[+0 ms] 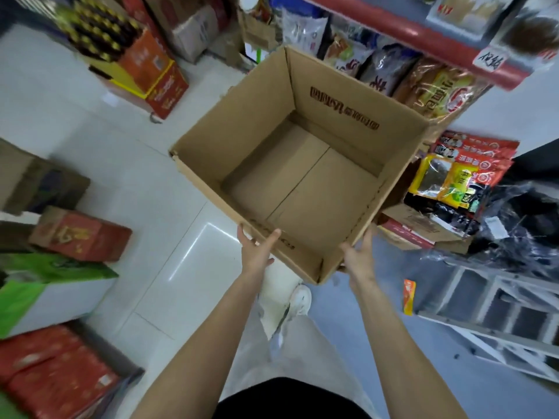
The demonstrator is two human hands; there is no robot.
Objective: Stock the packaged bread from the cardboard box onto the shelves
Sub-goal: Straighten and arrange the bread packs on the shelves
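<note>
Both hands grip the near corner of the empty cardboard box (pixel 298 173).
Left hand (pixel 256 252) pinches its rim, right hand (pixel 358 257) clasps its side wall; shelves (pixel 423 34) lie beyond, right.

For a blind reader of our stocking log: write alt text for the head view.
Both hands hold an empty cardboard box above a pale tiled floor, the left hand and right hand gripping its near edge. Snack bags fill a shelf at the right; red cartons stand at the left.
</note>
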